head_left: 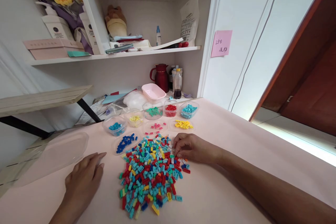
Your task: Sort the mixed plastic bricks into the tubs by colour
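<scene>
A heap of small mixed-colour building bricks [151, 173] lies on the pink tabletop between my hands. My right hand [190, 148] is at the heap's upper right edge, its fingers curled and closed at the bricks; what they pinch, if anything, is too small to make out. To the left of the heap my left hand [85, 175] rests on the table, fingers stretched out and holding nothing. Just beyond the heap are dark blue bricks [126, 142] on a clear lid, pink bricks [158, 126] and yellow bricks [183, 124] on shallow clear trays.
Farther back, clear tubs hold blue bricks [115, 126], pale yellow bricks [135, 119], green bricks [154, 111], red bricks [170, 109] and light blue bricks [189, 109]. Behind them stand a pink basin [153, 91], a red jug [162, 78] and a bottle [177, 84]. A clear lid [63, 147] lies left.
</scene>
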The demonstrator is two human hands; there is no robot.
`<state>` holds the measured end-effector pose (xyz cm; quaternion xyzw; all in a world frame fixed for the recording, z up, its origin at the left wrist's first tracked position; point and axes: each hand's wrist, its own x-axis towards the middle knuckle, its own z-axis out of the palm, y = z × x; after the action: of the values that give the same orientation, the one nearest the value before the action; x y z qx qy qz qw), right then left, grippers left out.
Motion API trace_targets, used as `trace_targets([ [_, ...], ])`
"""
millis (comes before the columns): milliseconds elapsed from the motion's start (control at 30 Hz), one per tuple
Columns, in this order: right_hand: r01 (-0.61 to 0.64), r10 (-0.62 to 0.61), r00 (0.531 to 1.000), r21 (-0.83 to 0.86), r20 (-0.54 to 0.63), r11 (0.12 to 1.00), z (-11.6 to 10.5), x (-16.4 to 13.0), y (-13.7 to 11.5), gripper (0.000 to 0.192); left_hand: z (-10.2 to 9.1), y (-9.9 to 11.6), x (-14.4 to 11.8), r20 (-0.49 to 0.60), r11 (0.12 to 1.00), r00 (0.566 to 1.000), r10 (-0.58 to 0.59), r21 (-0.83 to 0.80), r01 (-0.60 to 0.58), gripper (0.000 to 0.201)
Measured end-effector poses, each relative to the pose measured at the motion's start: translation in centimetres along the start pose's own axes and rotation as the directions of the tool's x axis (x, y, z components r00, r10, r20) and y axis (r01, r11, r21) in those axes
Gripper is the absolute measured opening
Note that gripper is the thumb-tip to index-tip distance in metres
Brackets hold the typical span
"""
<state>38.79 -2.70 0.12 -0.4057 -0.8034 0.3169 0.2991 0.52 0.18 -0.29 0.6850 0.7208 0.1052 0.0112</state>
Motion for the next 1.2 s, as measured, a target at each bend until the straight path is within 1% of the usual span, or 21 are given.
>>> trace_targets([
  [200, -0.017, 0.017, 0.999, 0.009, 0.027, 1.000, -0.13, -0.15, 0.00, 0.012, 0.08, 0.09, 0.14, -0.009, 1.000, 1.000, 0.019, 0.012, -0.019, 0.047],
  [333, -0.017, 0.017, 0.999, -0.009, 0.033, 1.000, -0.18, -0.12, 0.00, 0.014, -0.12, 0.27, 0.06, 0.005, 1.000, 1.000, -0.010, 0.021, 0.010, 0.047],
  [500, -0.002, 0.003, 0.999, -0.030, 0.039, 1.000, -0.19, -0.14, -0.12, 0.014, -0.36, 0.50, -0.06, 0.016, 1.000, 1.000, -0.010, 0.009, 0.010, 0.048],
  [700, 0.031, -0.029, 0.999, -0.073, 0.041, 0.997, -0.12, -0.17, -0.38, 0.014, 0.14, 0.00, 0.08, 0.004, 1.000, 1.000, -0.001, 0.001, 0.001, 0.048],
  [833, 0.031, -0.028, 0.999, -0.085, 0.039, 0.996, -0.09, -0.18, -0.52, 0.013, 0.29, -0.28, 0.13, -0.003, 1.000, 1.000, 0.006, 0.005, -0.006, 0.048],
  [1067, -0.028, 0.028, 0.999, 0.000, 0.028, 1.000, -0.16, -0.18, -0.58, 0.009, 0.07, 0.10, 0.08, -0.010, 1.000, 1.000, -0.001, -0.014, 0.001, 0.046],
  [1200, -0.026, 0.026, 0.999, 0.025, 0.026, 0.999, -0.23, -0.12, -0.37, 0.009, 0.01, 0.13, 0.01, -0.020, 1.000, 1.000, 0.011, -0.018, -0.011, 0.045],
])
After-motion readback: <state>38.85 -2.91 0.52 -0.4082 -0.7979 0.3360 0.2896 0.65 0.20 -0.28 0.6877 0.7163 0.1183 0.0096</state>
